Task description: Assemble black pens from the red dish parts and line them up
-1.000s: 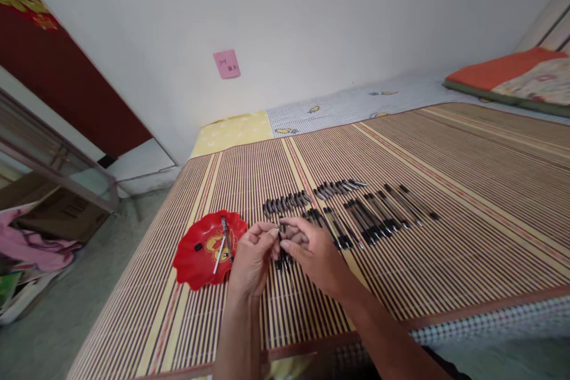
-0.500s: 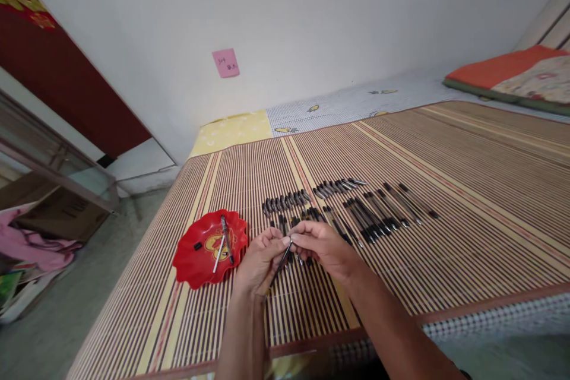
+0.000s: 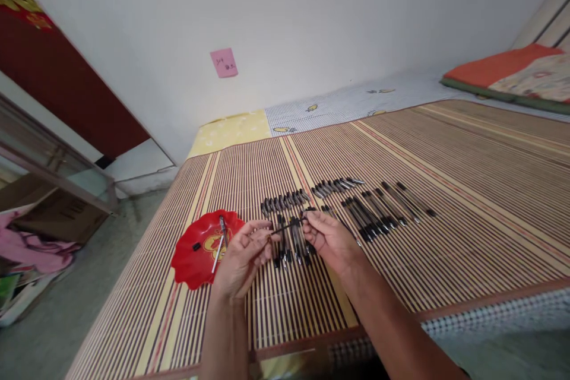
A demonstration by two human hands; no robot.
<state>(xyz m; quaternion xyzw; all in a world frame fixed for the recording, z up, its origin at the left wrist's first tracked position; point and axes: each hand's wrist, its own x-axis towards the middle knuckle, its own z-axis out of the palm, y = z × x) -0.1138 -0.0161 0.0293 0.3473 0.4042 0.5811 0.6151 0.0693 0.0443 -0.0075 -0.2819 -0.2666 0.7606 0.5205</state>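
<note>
Above the mat, a thin dark pen refill [image 3: 285, 227] spans the gap between my two hands. The fingertips of my left hand [image 3: 240, 258] pinch its lower left end. My right hand [image 3: 328, 240] has the upper right end between thumb and fingers; the exact tip is hidden there. Below and behind the hands lies a row of pens [image 3: 296, 243], partly covered by my right hand. At my left hand's side sits a red scalloped plate [image 3: 184, 261] with a pen [image 3: 222, 225], a white stick [image 3: 218, 253] and a small black cap [image 3: 196, 246] in it.
Two groups of short black pen parts [image 3: 285, 202] lie in a line farther back. More pens [image 3: 374, 219] are spread to the right. A striped mat [image 3: 445, 237] covers the bed; folded bedding [image 3: 503, 71] rests at the back right. The bed's left edge drops to the floor.
My hands have moved apart, the left one leftward and the right one slightly right and up. The dark stick, formerly angled down toward my left wrist, now stretches between them.
</note>
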